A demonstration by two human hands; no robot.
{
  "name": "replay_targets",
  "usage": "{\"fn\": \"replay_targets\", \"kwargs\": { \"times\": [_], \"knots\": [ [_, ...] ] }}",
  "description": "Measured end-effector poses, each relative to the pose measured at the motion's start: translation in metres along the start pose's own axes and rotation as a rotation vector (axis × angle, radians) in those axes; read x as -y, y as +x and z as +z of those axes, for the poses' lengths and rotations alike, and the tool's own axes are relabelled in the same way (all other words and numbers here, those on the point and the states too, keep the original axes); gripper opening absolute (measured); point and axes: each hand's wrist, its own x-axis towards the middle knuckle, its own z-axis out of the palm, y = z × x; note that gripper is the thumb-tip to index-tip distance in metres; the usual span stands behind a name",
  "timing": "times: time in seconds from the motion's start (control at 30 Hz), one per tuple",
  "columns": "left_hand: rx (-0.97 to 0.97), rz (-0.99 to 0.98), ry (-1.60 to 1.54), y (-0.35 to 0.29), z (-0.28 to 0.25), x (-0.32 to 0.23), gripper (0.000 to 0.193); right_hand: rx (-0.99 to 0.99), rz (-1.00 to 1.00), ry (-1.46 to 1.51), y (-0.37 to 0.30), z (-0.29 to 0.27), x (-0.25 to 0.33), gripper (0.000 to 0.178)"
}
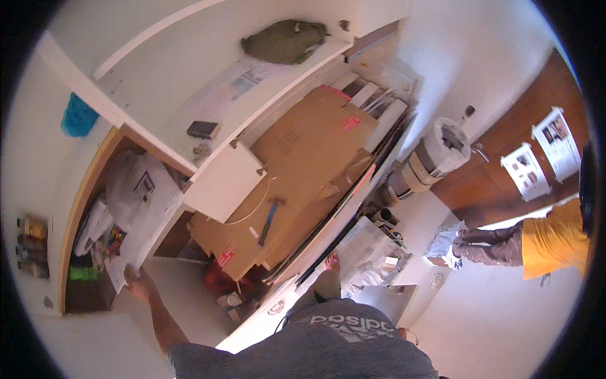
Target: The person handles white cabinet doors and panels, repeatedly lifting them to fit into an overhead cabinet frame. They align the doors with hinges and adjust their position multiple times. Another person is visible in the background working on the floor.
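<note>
My left arm reaches out to the left, and my left hand is closed on the near edge of a white panel at the front of a wood-edged cabinet compartment. The fingers are small and partly hidden at that edge. Behind the panel lie clear plastic wrapping, a small heap of coloured items and something bright green. My right hand does not show; my grey-shirted body covers that side. Ahead of me, a hammer with a blue handle lies on a large cardboard sheet.
A white hinged door stands out over the cardboard. White shelves hold a dark green cloth and a black box. To the right are a large wrapped roll, a clear plastic bin and a person in a yellow top.
</note>
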Motion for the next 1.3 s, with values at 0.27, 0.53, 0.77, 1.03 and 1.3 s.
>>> {"fn": "replay_targets", "kwargs": {
  "times": [0.27, 0.53, 0.77, 1.03, 1.3],
  "knots": [
    [-0.02, -0.026, 0.007, -0.008, 0.012, 0.01, 0.052, -0.033, -0.178, -0.051, 0.063, -0.032, 0.004, 0.046],
    [0.193, -0.022, 0.144, -0.002, -0.019, -0.002, 0.062, -0.084, -0.239, -0.054, -0.01, -0.165, 0.153, 0.048],
    [0.198, -0.258, 0.079, -0.088, -0.046, -0.025, 0.072, -0.079, -0.482, -0.192, 0.051, -0.195, 0.204, 0.052],
    [1.467, -0.716, -0.274, -0.434, -0.027, -0.07, 0.082, 0.005, -0.464, -0.294, 0.104, -0.219, 0.287, 0.048],
    [1.563, -0.47, -0.604, -0.422, -0.069, -0.213, 0.068, 0.026, -0.532, -0.436, 0.147, -0.236, 0.333, 0.046]
  ]
}}
